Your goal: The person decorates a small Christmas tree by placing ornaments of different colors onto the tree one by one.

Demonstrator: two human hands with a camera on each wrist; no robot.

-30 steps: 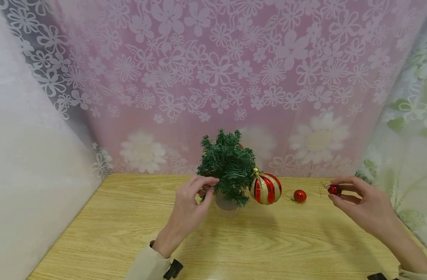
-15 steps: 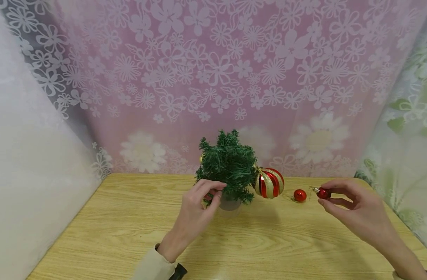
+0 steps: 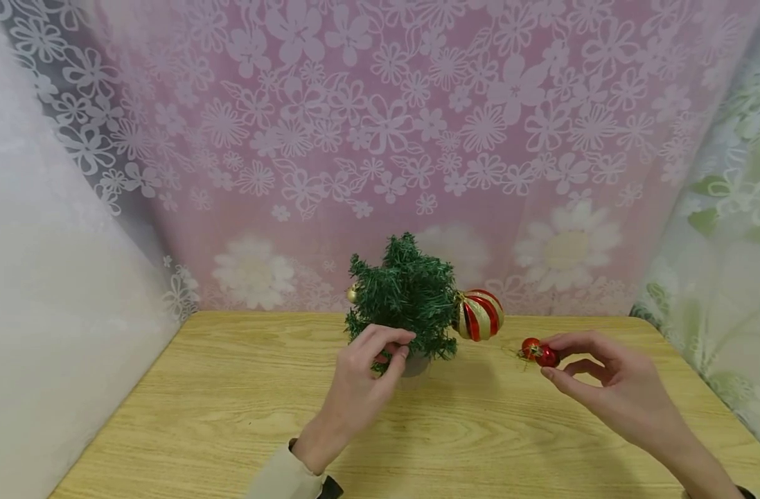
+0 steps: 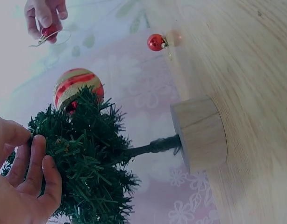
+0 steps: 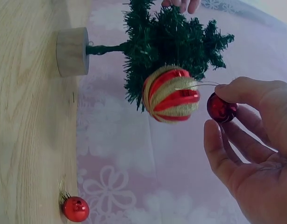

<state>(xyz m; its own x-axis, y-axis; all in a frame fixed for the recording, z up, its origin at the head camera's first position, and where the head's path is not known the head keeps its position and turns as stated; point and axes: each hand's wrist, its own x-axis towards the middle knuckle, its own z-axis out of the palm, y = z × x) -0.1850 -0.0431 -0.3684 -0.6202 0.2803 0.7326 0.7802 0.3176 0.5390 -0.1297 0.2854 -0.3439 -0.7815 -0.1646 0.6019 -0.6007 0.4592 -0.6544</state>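
A small artificial Christmas tree [image 3: 411,291] stands on a round wooden base [image 4: 199,135]. At its front, my left hand [image 3: 362,374] pinches a green branch between thumb and fingers. The right hand [image 3: 623,388] holds a small dark red bauble [image 5: 222,108] by its sides with thumb and fingertips; a thin wire loop sticks out from it toward the tree. On the tree's right side hangs a large bauble striped red and gold [image 3: 481,315]. A small gold bauble [image 3: 352,294] shows at the left edge of the branches.
Another small red bauble [image 5: 75,209] lies on the wooden table [image 3: 199,402], right of the tree. In the head view the held bauble overlaps it. A pink flowered curtain [image 3: 380,138] hangs behind the table, with pale cloth at both sides.
My right hand has moved left toward the tree with the dark red bauble. The tree has turned: its striped bauble shifted backward and the gold one came into view. The left hand moved slightly right.
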